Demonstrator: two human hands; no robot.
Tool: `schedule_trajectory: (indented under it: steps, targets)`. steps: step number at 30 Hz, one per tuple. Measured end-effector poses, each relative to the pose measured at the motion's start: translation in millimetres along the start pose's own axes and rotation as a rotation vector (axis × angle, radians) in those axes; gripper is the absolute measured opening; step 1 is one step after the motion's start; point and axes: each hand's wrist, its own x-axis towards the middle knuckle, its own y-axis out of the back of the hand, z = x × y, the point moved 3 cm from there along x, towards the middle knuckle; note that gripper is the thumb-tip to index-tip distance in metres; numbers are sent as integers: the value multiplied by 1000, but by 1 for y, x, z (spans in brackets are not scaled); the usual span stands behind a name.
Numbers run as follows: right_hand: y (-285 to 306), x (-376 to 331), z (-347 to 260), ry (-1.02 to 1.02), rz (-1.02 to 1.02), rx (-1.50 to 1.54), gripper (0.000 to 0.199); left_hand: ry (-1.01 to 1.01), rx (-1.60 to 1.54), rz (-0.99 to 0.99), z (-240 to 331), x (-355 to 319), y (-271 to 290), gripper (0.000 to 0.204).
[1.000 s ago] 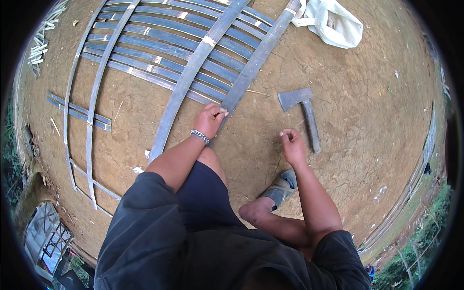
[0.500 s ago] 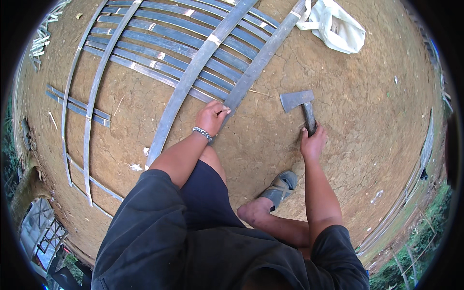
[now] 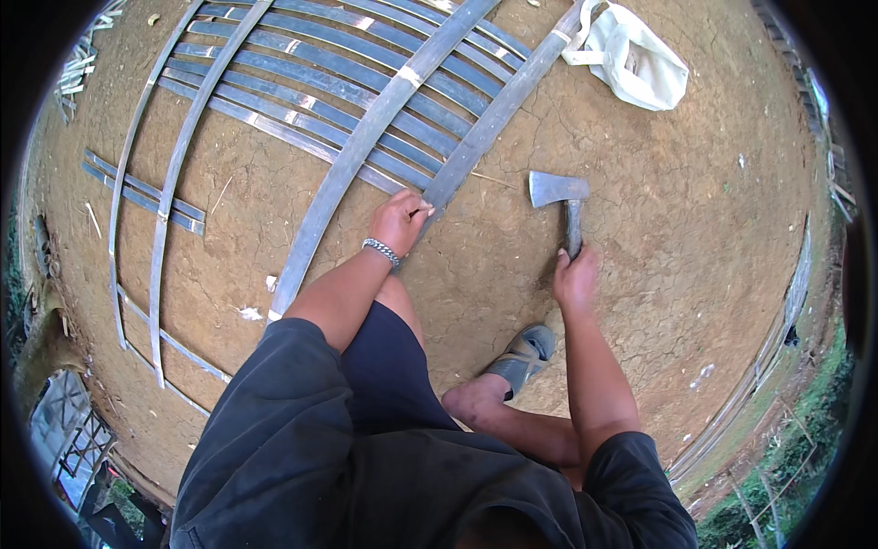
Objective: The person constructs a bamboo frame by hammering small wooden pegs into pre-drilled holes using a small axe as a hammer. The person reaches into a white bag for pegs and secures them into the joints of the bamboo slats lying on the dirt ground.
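Note:
My right hand (image 3: 577,278) is wrapped round the dark handle of a hatchet (image 3: 559,189), whose grey metal head is raised over bare ground and points left. My left hand (image 3: 399,222), with a chain bracelet at the wrist, is closed in a pinch at the near end of a long, flat grey bamboo strip (image 3: 501,99). What its fingertips hold is too small to make out. That strip lies across the ends of several thinner slats (image 3: 320,87), with a second wide strip (image 3: 358,151) just left of it. Together they form a lattice on the ground.
At the top right lies a white sack (image 3: 637,64) with a strap, beside the lattice's far end. Two short slats (image 3: 144,190) cross narrow strips on the left. My sandalled foot (image 3: 523,359) is planted below the hatchet on cracked brown earth (image 3: 677,238).
My right hand has shifted a little left with the hatchet, and its handle has turned more upright. My left hand stays at the strip's end.

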Motion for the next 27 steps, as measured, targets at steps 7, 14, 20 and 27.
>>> schedule_trajectory:
  steps: [7, 14, 20, 27]
  targets:
    - [12, -104, -127, -597, -436, 1471, 25, -4, -15, -3, 0, -1, 3, 10]
    - [-22, -150, -179, -796, -558, 1584, 16, -9, 2, 8, -6, -1, -1, 10]
    - [-13, -145, -202, -793, -588, 1602, 16, -15, 3, -2, -6, -1, 0, 10]
    - [-5, -136, -194, -809, -673, 1609, 17, -16, -26, 12, -1, -1, 1, 10]
